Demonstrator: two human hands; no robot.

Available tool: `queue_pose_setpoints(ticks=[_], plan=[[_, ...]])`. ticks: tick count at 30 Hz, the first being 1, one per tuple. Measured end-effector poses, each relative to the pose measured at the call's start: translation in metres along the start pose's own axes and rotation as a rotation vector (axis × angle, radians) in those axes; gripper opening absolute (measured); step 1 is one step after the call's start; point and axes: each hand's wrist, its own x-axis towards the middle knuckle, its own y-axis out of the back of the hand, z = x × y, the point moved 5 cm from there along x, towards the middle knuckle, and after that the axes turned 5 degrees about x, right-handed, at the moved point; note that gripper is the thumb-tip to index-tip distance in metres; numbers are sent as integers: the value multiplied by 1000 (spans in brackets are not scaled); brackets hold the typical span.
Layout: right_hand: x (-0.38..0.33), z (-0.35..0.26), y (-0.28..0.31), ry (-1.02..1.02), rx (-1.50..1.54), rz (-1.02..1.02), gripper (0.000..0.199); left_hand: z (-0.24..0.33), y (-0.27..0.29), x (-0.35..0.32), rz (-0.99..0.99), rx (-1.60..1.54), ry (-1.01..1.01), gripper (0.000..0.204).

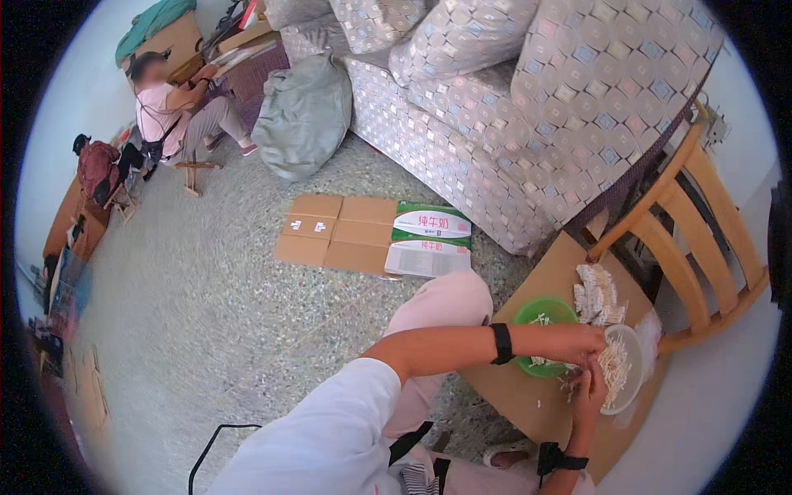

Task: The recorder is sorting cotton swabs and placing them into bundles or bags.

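Note:
My left hand reaches across from the left to the near side of a white bowl. Its fingers are curled closed. My right hand comes up from below and meets it at the bowl's left rim, fingers closed too. What they pinch is too small and covered to make out. Thin pale sticks that look like cotton swabs fill the bowl. Beneath my left forearm stands a green bowl with a few similar sticks in it. Beyond the bowls lie bundled packs of swabs.
The bowls stand on a brown cardboard-covered surface, beside a wooden chair. A patterned sofa rises ahead. A flattened carton lies on the speckled floor. Two people sit at the far left, near a grey-green sack.

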Motion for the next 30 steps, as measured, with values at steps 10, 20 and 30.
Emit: queue_pose_setpoints(ticks=[10, 20, 30], plan=[[-30, -88, 63, -98, -695, 113, 28, -33, -13, -11, -118, 116, -3, 86], [-27, -2, 75, 161, -803, -18, 30, -22, -2, -26, -132, 109, 107, 97], [22, 55, 74, -126, -731, -121, 74, -22, 3, -34, -191, 183, 329, 92]])
